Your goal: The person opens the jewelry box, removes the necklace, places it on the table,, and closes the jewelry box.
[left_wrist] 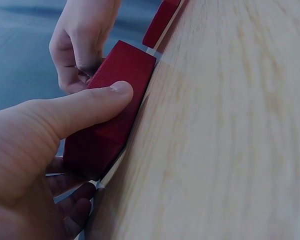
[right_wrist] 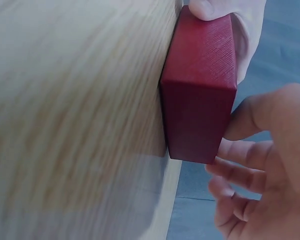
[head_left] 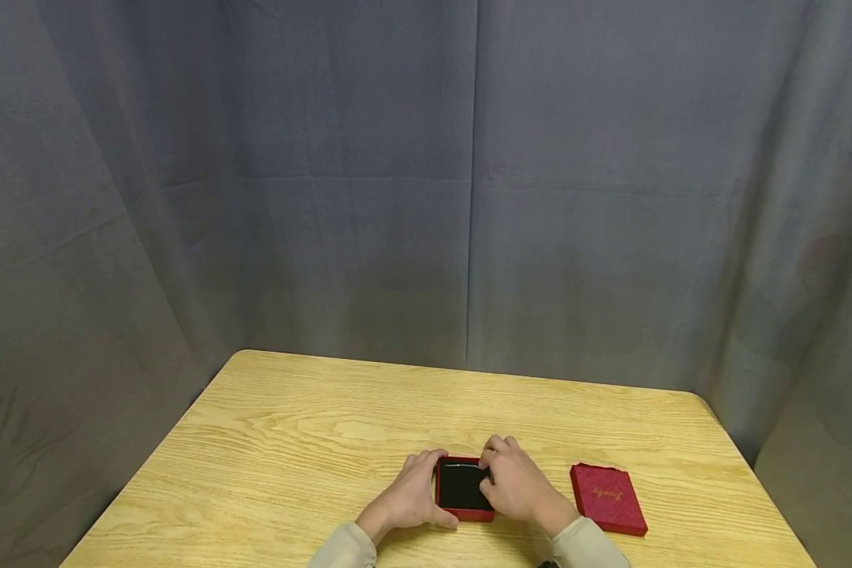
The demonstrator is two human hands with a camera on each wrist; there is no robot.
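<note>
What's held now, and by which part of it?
The left grip holds the red jewelry box base by its near wall and left side. Whether the right grip, by the black insert, pinches anything can't be told.

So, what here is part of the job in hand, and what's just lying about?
In the job:
red box, held by the left hand
black pad inside it, the right hand over one end
thin silvery thing, too small to name
red lid, probably, though untouched

Only surroundings:
wooden table
grey curtain
</note>
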